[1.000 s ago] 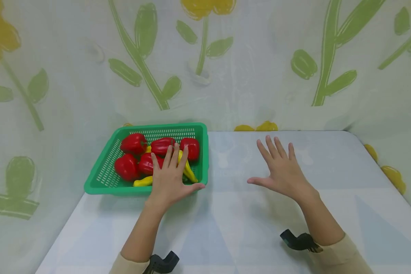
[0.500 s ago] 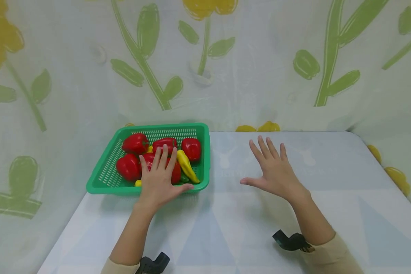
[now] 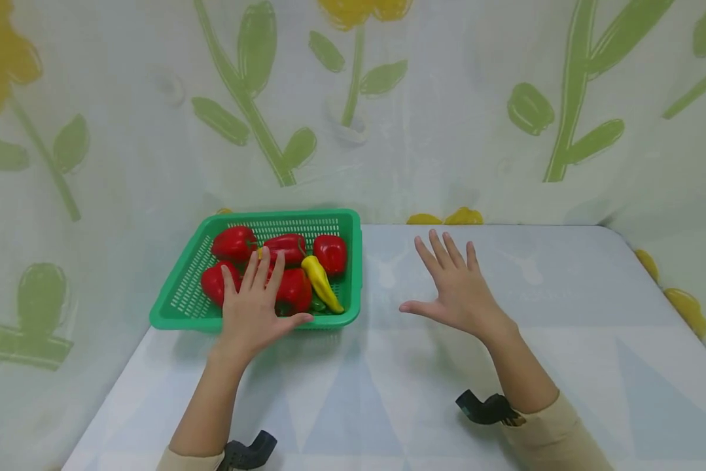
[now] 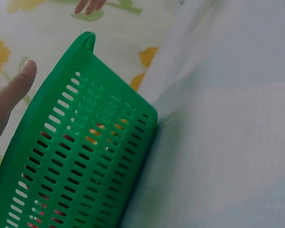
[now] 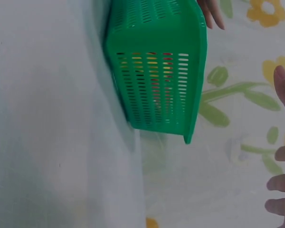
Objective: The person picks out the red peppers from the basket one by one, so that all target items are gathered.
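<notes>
A green plastic basket (image 3: 178, 323) with slotted walls sits at the far left corner of the bench (image 3: 447, 379), hiding that corner, its back wall close to the far edge. Inside lie several red bell peppers: one (image 3: 233, 244) at the back left, one (image 3: 284, 244) at the back middle with a curved green stem, one (image 3: 330, 255) toward the back right, and others along the front, partly covered by the left hand (image 3: 252, 320). A long yellow pepper (image 3: 322, 284) slants down toward the basket's near right corner, with a small green pepper (image 3: 318, 303) just beside it, mostly hidden. The left hand is raised in front of the basket's near side, its fingers spread apart and its thumb pointing right; in the left wrist view a gap shows between that thumb and the rim. The right hand (image 3: 461, 297) hovers over the bench to the right of the basket, well apart from it, fingers likewise spread and thumb turned toward the basket. Both arms reach in from the near edge, in beige sleeves (image 3: 555, 435), a black device (image 3: 487, 407) at each wrist. Behind the far edge hangs a pale sheet (image 3: 447, 131) printed with yellow flowers and green leaves.
</notes>
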Available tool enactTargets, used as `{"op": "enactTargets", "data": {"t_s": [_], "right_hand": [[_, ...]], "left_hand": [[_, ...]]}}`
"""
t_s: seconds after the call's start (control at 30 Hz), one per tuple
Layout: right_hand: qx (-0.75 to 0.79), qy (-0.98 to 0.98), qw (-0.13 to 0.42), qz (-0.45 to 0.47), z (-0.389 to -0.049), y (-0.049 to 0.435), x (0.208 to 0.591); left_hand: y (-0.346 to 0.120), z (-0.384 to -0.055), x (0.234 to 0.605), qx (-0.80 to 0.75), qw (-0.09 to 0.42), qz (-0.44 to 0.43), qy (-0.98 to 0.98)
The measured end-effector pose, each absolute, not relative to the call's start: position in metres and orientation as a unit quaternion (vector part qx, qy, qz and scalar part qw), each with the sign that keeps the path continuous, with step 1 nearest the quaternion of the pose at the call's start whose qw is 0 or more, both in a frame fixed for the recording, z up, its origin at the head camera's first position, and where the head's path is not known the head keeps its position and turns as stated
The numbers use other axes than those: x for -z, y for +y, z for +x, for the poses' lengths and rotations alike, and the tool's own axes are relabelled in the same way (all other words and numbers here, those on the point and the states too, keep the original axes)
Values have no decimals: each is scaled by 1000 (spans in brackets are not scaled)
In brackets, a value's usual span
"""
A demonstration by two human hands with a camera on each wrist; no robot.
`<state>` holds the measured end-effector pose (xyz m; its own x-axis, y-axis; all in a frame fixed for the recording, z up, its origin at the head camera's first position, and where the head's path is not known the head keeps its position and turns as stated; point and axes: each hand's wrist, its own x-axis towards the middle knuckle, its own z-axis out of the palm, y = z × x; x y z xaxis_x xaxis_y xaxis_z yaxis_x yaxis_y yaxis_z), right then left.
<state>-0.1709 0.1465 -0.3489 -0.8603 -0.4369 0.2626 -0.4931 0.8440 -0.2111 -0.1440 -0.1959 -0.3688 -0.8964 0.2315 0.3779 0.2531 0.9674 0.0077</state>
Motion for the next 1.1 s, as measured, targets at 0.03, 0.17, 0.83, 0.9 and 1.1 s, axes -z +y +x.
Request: {"op": "enactTargets", "data": {"t_s": [0.03,0.17,0.83,0.9,1.1], "right_hand": [[-136,-955,104,244,-171,147,348],[-133,-954,106,246,-174,145,346],[-159,-946,115,260,-181,115,345],[-162,-944,118,263,-182,113,345],[-185,-941,115,259,-181,103,350]], "left_hand": [[-197,-144,368,29,187,-123,-974],[-205,-143,367,20,190,-116,-975],[-251,-129,377,60,209,-94,-972],[-256,-128,377,61,211,-90,-971],[-272,-128,382,60,227,-83,-968]]}}
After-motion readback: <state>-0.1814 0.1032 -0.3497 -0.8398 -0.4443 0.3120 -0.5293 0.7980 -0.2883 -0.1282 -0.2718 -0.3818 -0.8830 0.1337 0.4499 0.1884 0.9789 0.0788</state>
